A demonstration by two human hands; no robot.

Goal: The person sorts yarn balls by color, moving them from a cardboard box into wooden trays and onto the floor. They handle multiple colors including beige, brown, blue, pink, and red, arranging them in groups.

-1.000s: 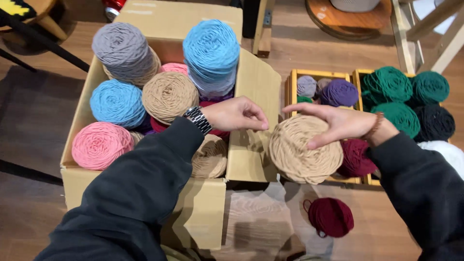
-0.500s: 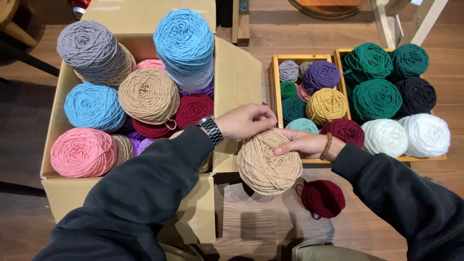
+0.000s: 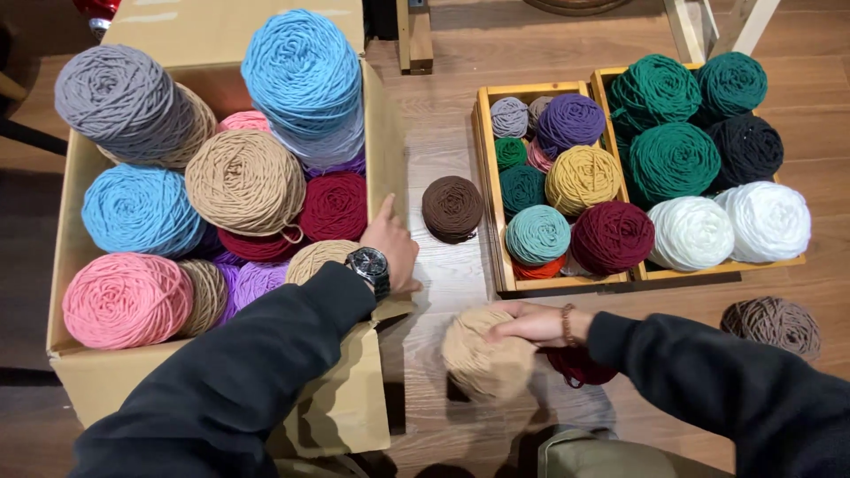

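Observation:
My right hand [image 3: 529,324] grips a large beige yarn ball [image 3: 482,358] low over the wooden floor, near my lap. My left hand [image 3: 390,248], with a black wristwatch [image 3: 369,264] on it, rests on the right flap of a cardboard box [image 3: 97,382], index finger pointing up along the flap. The box is packed with big yarn balls: grey [image 3: 119,99], light blue [image 3: 305,66], tan [image 3: 243,180], pink [image 3: 126,299], dark red [image 3: 334,205]. A dark red ball [image 3: 580,366] lies half hidden under my right wrist.
A brown yarn ball [image 3: 452,208] lies on the floor between the box and two wooden trays [image 3: 485,190] of yarn in purple, mustard, teal, maroon, green, black and white. A grey-brown ball [image 3: 772,324] sits at the right. Wooden furniture legs stand at the top.
My right hand has carried the beige ball down and away from the box toward my lap. My left hand let go of it and moved onto the box flap. The view shifted, revealing the brown ball.

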